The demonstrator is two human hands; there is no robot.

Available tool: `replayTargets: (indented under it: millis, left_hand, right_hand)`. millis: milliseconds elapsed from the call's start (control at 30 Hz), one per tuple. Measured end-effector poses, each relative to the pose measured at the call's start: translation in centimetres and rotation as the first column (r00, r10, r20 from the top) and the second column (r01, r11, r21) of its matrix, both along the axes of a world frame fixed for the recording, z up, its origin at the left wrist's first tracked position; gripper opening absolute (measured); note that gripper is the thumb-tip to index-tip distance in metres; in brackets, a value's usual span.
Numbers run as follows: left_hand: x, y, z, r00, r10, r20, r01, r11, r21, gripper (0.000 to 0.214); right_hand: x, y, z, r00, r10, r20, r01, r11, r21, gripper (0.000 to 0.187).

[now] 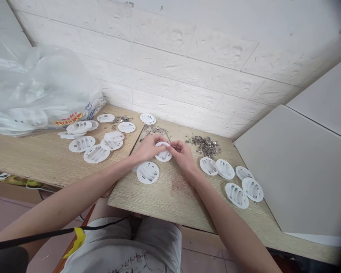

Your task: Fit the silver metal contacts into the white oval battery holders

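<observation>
Held disc: a round white disc (pixel 164 156) with slots and raised ridges sits at the centre of the frame, lifted between two bare hands above the table (pixel 165 199).
Left hand: the left hand (pixel 150 146) reaches in from the lower left; its grip holds the disc by the left side, thumb on the face, fingers behind the upper rim.
Right hand: the right hand (pixel 184 154) comes from the lower right, fingertips drawn together and touching the disc's right edge – whether they pinch the rim or a small piece, I cannot tell.
Disc below the hands: one more disc (pixel 147 173) lies flat just below the left hand, partly covering another at its left.
Discs at right: five similar discs (pixel 236 195) lie in a loose cluster right of centre, some overlapping.
Discs at left: a larger scatter of discs (pixel 96 154) lies left of centre, several stacked.
Metal pieces: a dark heap of small metal pieces (pixel 206 146) sits right of the hands; thinner scatters lie just above the hands and farther upper left.
Bag: a clear plastic bag (pixel 49 87) with red and blue lettering fills the upper left – white discs show through it.
Surroundings: a white brick-patterned wall (pixel 161 72) runs across the top; a pale grey panel (pixel 298 170) leans at the right.
Lower edge: the seated person's light clothing (pixel 156 240) and a black cable (pixel 57 232) with a yellow tag.
</observation>
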State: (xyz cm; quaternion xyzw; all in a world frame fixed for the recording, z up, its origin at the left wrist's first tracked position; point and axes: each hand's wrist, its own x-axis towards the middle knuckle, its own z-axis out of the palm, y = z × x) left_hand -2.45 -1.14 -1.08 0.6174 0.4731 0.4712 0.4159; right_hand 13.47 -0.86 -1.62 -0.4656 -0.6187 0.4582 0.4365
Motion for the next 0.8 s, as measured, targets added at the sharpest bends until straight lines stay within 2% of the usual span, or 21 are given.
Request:
replayTargets:
  millis: [67, 133, 233, 367, 467, 600, 700, 800]
  left_hand:
    - [-0.1, 0.1, 0.5, 0.964, -0.067, 0.258, 0.097, 0.99, -0.107, 0.039]
    - [-0.2, 0.2, 1.0, 0.873, -0.169, 0.458, 0.248, 0.962, -0.116, 0.045]
    - [-0.4, 0.2, 1.4, 0.787, -0.31, 0.534, 0.398, 0.916, -0.055, 0.039]
    - [-0.4, 0.1, 1.3, 0.775, -0.33, 0.539, 0.418, 0.907, -0.045, 0.035]
    - [-0.4, 0.1, 1.1, 0.777, -0.279, 0.564, 0.383, 0.921, -0.072, 0.033]
    - [-0.6, 0.4, 1.0, 0.774, -0.164, 0.612, 0.285, 0.953, -0.106, 0.031]
    - [-0.9, 0.7, 1.0, 0.778, -0.107, 0.62, 0.223, 0.968, -0.112, 0.033]
    - [-1.1, 0.9, 1.0, 0.796, -0.084, 0.599, 0.186, 0.976, -0.11, 0.032]
  right_hand:
    - [0.2, 0.2, 0.2, 0.99, -0.03, -0.137, 0.015, 0.994, -0.108, 0.024]
    - [0.4, 0.4, 0.4, 0.967, -0.06, -0.25, 0.015, 0.984, -0.178, 0.025]
    - [0.5, 0.6, 0.6, 0.938, -0.056, -0.342, -0.021, 0.976, -0.218, 0.026]
    - [0.4, 0.6, 0.5, 0.938, -0.029, -0.346, -0.052, 0.974, -0.222, 0.027]
    - [0.8, 0.8, 0.4, 0.968, -0.035, -0.25, -0.008, 0.985, -0.17, 0.029]
    - [1.9, 1.0, 0.9, 0.995, -0.063, 0.072, 0.054, 0.992, 0.114, 0.03]
    - [2.5, 0.9, 1.4, 0.941, -0.116, 0.318, 0.025, 0.96, 0.278, 0.029]
    - [2.7, 0.9, 1.5, 0.887, -0.155, 0.435, -0.002, 0.941, 0.339, 0.03]
